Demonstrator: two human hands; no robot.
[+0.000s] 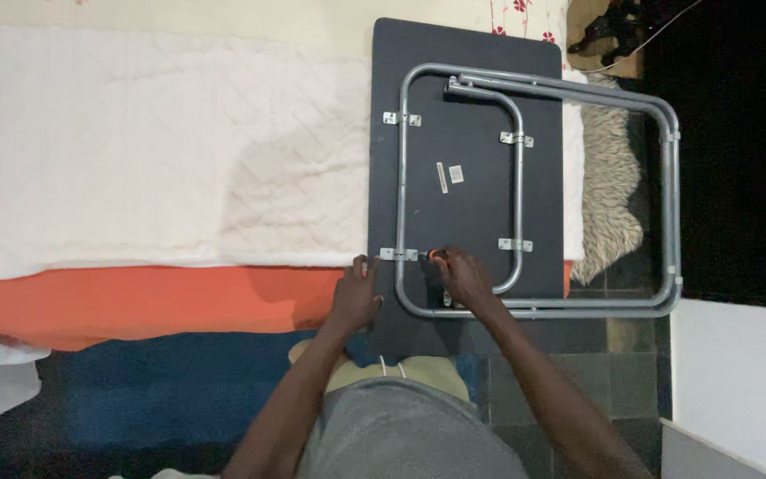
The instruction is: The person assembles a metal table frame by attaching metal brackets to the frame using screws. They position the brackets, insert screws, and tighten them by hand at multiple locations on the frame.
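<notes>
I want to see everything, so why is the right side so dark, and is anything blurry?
In the head view, the right edge beyond the metal tube frame falls into deep shadow; the white bedding is brightly lit, nearly washed out; the dark board looks sharp, as do the left hand and right hand.

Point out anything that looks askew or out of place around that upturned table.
The dark tabletop lies upside down on the white bed cover, and its larger metal leg frame swings out past the board's edge over the shaggy rug. Nothing looks damaged or spilled.
</notes>
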